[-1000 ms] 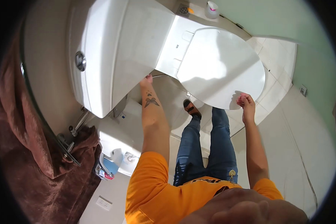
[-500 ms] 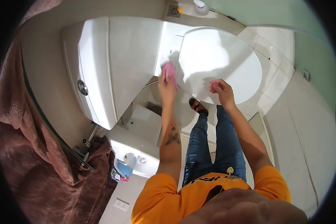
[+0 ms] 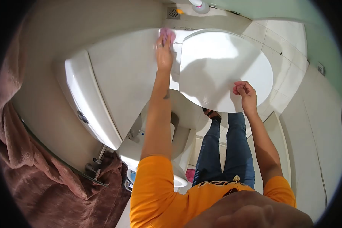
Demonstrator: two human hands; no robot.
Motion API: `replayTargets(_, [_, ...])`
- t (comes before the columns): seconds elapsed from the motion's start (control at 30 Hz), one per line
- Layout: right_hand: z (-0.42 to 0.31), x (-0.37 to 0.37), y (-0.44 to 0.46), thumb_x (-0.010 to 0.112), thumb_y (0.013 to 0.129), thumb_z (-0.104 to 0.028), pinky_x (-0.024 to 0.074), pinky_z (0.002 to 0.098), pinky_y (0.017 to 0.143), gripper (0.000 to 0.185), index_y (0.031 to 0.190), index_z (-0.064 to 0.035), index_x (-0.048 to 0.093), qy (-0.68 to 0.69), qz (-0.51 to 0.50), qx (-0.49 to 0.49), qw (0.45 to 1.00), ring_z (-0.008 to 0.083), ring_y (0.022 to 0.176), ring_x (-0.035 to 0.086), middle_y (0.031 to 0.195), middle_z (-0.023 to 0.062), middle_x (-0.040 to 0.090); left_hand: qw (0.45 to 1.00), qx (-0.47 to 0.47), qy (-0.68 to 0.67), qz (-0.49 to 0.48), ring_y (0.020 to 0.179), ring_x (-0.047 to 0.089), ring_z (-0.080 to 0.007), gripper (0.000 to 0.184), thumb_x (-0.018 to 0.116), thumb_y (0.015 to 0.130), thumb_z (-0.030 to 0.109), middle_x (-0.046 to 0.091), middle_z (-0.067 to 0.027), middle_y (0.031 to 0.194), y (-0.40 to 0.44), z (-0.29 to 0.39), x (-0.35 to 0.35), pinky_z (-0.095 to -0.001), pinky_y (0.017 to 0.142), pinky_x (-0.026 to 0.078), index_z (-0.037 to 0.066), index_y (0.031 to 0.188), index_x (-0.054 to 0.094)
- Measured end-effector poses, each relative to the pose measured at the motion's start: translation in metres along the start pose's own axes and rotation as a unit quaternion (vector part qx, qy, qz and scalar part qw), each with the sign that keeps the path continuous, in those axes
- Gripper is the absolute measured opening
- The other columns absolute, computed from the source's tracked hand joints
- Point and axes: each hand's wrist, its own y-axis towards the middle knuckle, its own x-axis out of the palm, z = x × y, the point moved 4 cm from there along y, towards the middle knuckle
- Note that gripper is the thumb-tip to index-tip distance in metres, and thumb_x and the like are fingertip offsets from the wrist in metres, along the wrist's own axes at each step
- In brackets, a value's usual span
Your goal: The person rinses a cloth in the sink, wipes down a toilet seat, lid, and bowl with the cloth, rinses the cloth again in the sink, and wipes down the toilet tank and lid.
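My left hand [image 3: 164, 56] is closed on a pink cloth [image 3: 168, 35], pressed against the far side of the white toilet where the tank's front meets the strip behind the lid. Slight blur covers the fingers and cloth. The toilet lid [image 3: 224, 64] is down, with shadows across it. Over the near right part of the lid hangs my right hand [image 3: 247, 95], its fingers curled in and nothing visible in them. To the left stands the toilet tank [image 3: 114, 72], with a round flush button [image 3: 82, 117] on top.
A white bottle [image 3: 200, 7] stands on the floor beyond the toilet, near a floor drain [image 3: 173, 13] with a small orange item. A brown towel [image 3: 53, 182] hangs at lower left. A glass panel [image 3: 292, 9] borders the upper right. A white basin [image 3: 129, 154] is below the tank.
My left hand has moved the pink cloth away from me, from the near part of the strip behind the lid to its far end. My right hand has shifted right, and the view has turned slightly.
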Motion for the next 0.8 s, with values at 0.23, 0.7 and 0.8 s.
replayTargets(0.23, [0.026,0.012,-0.014,0.048,0.089,-0.003,0.0475,0.0250,0.072,0.014,0.097,0.0009,0.059,0.014,-0.003,0.037,0.999,0.0120,0.074,0.058,0.081,0.0058,0.061,0.994,-0.100,-0.047,0.013,0.114,0.041,-0.0427,0.056,0.050,0.079,-0.007,0.042,-0.0249,0.128,-0.186,0.000,-0.022,-0.0447,0.096,0.037,0.016,0.130,0.049])
replayTargets(0.7, [0.029,0.012,-0.031,0.048,0.089,-0.004,0.0474,0.0253,0.073,0.015,0.097,0.0011,0.059,-0.034,-0.026,0.019,0.999,0.0116,0.075,0.058,0.082,0.0062,0.062,0.989,-0.084,-0.103,0.070,0.113,0.045,-0.0366,0.045,0.047,0.078,-0.011,0.044,-0.0143,0.129,-0.034,0.015,-0.016,-0.0411,0.095,0.040,0.003,0.119,0.055])
replayTargets(0.8, [0.035,0.010,-0.028,0.048,0.089,-0.004,0.0476,0.0259,0.073,0.015,0.097,0.0010,0.059,-0.037,-0.017,0.019,0.999,0.0119,0.074,0.058,0.083,0.0066,0.061,0.996,-0.065,0.061,0.019,0.103,0.047,-0.0341,0.046,0.050,0.078,-0.004,0.040,-0.0071,0.134,-0.033,0.015,0.001,-0.0417,0.088,0.043,0.011,0.121,0.054])
